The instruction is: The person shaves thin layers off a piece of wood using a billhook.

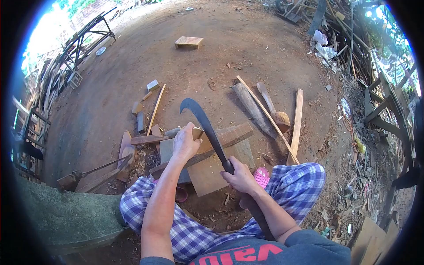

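My right hand (242, 176) is wrapped round the dark handle of a billhook (204, 118), a long blade with a hooked tip. Its blade points up and away from me, just right of my left hand (187, 143). The handle runs back under my right forearm. In my closed left hand is a small piece of wood (198, 133), mostly hidden by the fingers. Below both hands a thick wooden beam (236, 135) lies slanted across some blocks, with a flat board (210, 176) leaning in front of it, between my knees.
A wooden mallet (279, 119), a log (254, 108) and long strips (296, 126) lie to the right. Blocks (141, 122) and a bow saw (99, 173) lie left, near a concrete ledge (84, 216). A wooden box (189, 42) sits farther off. Scrap wood lines both sides.
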`<act>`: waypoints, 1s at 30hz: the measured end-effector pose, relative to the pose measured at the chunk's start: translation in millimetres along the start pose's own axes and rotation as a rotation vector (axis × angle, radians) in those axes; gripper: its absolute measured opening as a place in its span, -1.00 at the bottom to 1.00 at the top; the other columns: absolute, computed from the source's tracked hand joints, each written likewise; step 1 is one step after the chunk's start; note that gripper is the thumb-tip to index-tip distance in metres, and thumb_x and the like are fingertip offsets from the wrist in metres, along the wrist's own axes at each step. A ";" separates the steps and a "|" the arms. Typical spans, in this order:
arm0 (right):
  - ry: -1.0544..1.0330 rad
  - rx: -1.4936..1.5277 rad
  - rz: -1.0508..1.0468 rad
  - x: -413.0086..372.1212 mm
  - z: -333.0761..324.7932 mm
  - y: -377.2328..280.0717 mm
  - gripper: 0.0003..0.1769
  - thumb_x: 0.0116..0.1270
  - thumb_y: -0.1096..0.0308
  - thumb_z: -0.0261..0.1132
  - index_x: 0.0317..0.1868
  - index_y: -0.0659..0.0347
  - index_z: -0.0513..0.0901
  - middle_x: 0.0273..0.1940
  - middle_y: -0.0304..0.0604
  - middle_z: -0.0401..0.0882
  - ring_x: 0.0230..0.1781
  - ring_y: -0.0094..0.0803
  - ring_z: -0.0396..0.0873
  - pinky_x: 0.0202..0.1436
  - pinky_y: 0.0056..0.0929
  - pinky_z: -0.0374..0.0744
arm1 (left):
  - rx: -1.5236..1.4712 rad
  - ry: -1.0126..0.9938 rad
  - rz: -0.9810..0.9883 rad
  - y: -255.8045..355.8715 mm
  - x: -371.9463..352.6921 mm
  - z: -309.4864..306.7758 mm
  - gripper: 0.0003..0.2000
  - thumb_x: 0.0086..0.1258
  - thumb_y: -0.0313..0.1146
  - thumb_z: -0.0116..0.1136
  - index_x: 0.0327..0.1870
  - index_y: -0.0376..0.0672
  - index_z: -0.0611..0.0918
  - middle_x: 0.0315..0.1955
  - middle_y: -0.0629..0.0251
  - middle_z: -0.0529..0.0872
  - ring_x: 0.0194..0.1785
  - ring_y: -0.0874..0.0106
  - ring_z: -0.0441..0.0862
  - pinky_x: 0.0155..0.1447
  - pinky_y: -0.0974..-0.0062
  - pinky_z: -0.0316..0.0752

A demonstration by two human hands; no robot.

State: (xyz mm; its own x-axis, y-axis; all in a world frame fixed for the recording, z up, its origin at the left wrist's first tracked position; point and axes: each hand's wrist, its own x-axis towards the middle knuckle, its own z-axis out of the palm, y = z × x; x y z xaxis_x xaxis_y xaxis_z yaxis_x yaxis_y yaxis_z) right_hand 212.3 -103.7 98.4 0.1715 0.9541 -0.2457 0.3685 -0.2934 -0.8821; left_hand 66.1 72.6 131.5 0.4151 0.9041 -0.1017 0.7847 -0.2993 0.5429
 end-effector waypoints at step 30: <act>0.077 -0.253 0.092 -2.6 0.2 -9.9 -0.63 0.24 0.23 0.33 -0.08 0.25 0.42 -0.33 0.23 0.62 -0.24 0.23 0.61 -0.16 0.04 0.51 | -0.001 0.037 0.002 4.3 -0.5 2.0 -0.57 0.11 -0.39 0.41 -0.02 -0.19 0.49 -0.12 -0.05 0.69 0.07 -0.03 0.61 0.11 0.10 0.48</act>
State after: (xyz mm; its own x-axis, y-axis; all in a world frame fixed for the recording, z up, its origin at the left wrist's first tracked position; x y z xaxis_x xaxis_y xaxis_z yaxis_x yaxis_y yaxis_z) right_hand 208.0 -103.3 107.7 0.2798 0.9182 -0.2804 0.5630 -0.3935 -0.7268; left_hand 70.2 70.3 132.2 0.3994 0.9141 -0.0694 0.7832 -0.3009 0.5441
